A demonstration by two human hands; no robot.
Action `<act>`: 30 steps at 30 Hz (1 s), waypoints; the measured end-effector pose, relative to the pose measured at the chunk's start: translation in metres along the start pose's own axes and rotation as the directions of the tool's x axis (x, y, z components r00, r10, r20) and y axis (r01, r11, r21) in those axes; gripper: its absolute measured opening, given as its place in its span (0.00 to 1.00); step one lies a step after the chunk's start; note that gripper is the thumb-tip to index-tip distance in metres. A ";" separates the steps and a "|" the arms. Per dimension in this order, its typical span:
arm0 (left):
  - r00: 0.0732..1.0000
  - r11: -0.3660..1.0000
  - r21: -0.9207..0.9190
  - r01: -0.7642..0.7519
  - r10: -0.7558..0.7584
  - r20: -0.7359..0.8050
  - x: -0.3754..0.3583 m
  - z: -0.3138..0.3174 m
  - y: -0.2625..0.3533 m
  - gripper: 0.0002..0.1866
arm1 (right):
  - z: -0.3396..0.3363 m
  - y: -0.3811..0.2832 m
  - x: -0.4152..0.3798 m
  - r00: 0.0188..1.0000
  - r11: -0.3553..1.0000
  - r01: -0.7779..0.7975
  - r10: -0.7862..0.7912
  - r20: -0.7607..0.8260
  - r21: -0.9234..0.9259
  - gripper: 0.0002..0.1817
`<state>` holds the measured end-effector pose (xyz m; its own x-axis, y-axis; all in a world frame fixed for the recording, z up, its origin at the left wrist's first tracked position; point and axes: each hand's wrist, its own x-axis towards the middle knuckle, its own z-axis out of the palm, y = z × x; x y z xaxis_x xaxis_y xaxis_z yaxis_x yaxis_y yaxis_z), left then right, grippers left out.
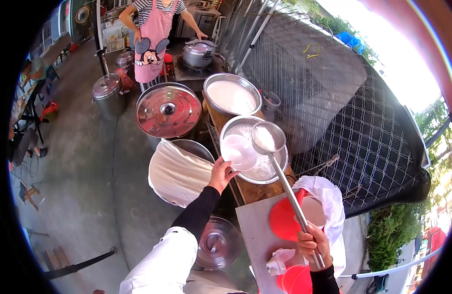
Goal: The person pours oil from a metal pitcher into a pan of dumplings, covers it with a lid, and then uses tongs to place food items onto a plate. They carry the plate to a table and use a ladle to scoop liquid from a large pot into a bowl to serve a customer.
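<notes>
My left hand (222, 175) pinches the rim of a translucent plastic bowl (238, 153), held over a metal basin (261, 182) of white, frothy liquid. In my right hand (314, 243) is the end of a long-handled metal ladle (290, 192). The ladle's round head hangs over the same basin, just right of the plastic bowl, with something white in it. Whether the bowl holds anything is hard to make out. Below the ladle handle stands a red bucket (284, 220) with white cloth (329, 196) draped over its rim.
Behind the basin sits another metal basin (258, 93) of white liquid. To the left are a large lidded pot (155, 110) and a cloth-covered pot (179, 171). A person in a striped apron (152, 59) touches a pressure cooker (198, 56). A mesh fence (368, 147) borders the right.
</notes>
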<state>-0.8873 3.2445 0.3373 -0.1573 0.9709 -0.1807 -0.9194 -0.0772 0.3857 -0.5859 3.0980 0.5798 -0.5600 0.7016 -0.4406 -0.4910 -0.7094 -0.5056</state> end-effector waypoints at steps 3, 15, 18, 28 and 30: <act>1.000 1.000 -0.021 0.018 -0.018 0.019 0.000 0.009 -0.009 0.21 | 0.012 0.004 -0.009 0.998 0.998 -0.038 0.034 -0.058 -0.059 0.18; 1.000 0.998 -0.066 0.006 -0.007 -0.022 -0.002 0.004 -0.025 0.22 | 0.028 0.024 -0.015 0.978 0.924 -0.065 -0.015 -0.208 -0.377 0.13; 0.999 0.997 -0.079 0.004 -0.007 -0.036 -0.003 0.006 -0.026 0.22 | 0.026 0.026 -0.013 0.976 0.923 -0.059 -0.027 -0.218 -0.380 0.14; 1.000 0.995 -0.103 -0.007 0.008 0.006 -0.005 0.003 -0.021 0.23 | 0.032 0.034 -0.010 0.964 0.873 -0.072 -0.063 -0.258 -0.482 0.15; 1.000 0.994 -0.105 -0.007 0.009 0.025 -0.005 0.003 -0.019 0.22 | 0.035 0.037 -0.010 0.959 0.852 -0.068 -0.088 -0.270 -0.519 0.15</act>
<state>-0.8678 3.2412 0.3333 -0.1567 0.9755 -0.1542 -0.9511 -0.1070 0.2897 -0.6221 3.0625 0.5912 -0.3131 0.7532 -0.5785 -0.0334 -0.6175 -0.7859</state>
